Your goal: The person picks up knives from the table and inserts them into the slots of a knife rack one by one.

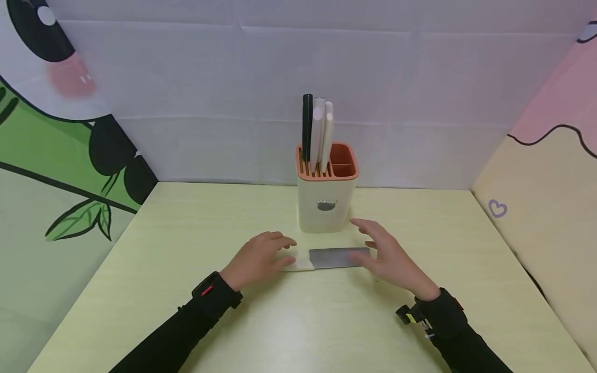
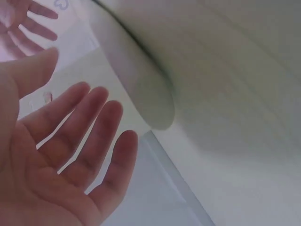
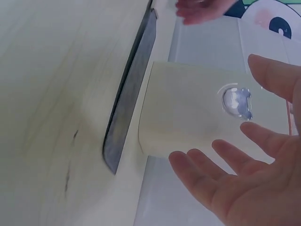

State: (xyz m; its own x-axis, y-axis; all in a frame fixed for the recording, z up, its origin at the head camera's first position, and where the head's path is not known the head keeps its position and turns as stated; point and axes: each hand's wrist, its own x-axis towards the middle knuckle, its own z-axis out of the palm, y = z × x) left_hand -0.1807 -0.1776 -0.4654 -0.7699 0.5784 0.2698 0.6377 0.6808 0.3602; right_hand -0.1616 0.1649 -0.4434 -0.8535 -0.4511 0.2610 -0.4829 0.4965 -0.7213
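Observation:
A kitchen knife (image 1: 330,258) with a white handle and a broad grey blade lies on the table, just in front of a cream knife holder (image 1: 310,207). My left hand (image 1: 261,259) hovers by the handle; the left wrist view shows its fingers (image 2: 101,141) parted and apart from the white handle (image 2: 141,82). Over the blade's tip end is my right hand (image 1: 384,256), thumb and fingers spread. In the right wrist view the blade (image 3: 131,89) lies apart from the right hand (image 3: 244,179), which holds nothing.
One black-handled knife (image 1: 307,127) and several white-handled utensils (image 1: 317,132) stand in the slots of the holder's orange top (image 1: 342,150). Behind the pale wooden table (image 1: 210,207) hangs a pale cloth backdrop (image 1: 210,103); a printed panel (image 1: 536,207) borders the right side.

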